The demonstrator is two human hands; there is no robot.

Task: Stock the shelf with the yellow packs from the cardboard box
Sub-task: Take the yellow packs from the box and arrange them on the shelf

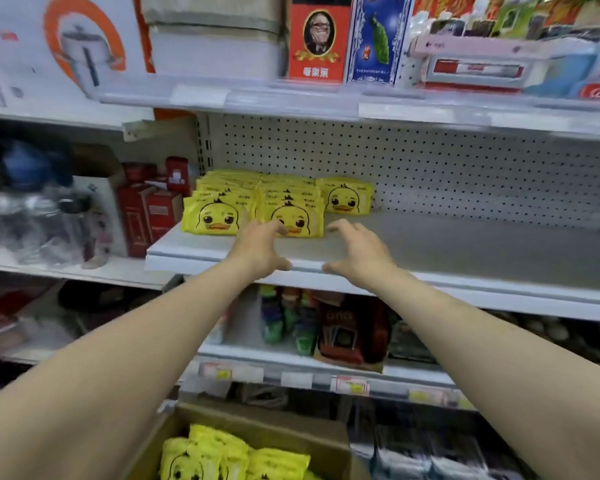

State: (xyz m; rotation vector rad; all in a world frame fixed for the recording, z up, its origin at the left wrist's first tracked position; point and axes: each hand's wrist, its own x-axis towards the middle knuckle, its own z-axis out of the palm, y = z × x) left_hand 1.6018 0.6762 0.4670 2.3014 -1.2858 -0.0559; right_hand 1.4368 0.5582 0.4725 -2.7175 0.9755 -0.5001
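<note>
Several yellow duck-face packs stand in rows at the left end of the grey middle shelf (pixel 447 244): a left row (pixel 212 213), a middle row (pixel 291 209) and a single pack (pixel 345 197) further right and back. My left hand (pixel 260 249) hovers over the shelf's front edge just before the middle row, fingers loosely spread, holding nothing. My right hand (pixel 359 252) hovers beside it, also empty. An open cardboard box (pixel 326 441) sits low in front of me with more yellow packs (pixel 222 455) inside.
Red boxes (pixel 149 209) stand left of the yellow packs on a neighbouring shelf. A perforated back panel (pixel 465 174) closes the shelf behind. The upper shelf (pixel 326 98) carries boxes; the lower shelf (pixel 326 327) holds coloured packets.
</note>
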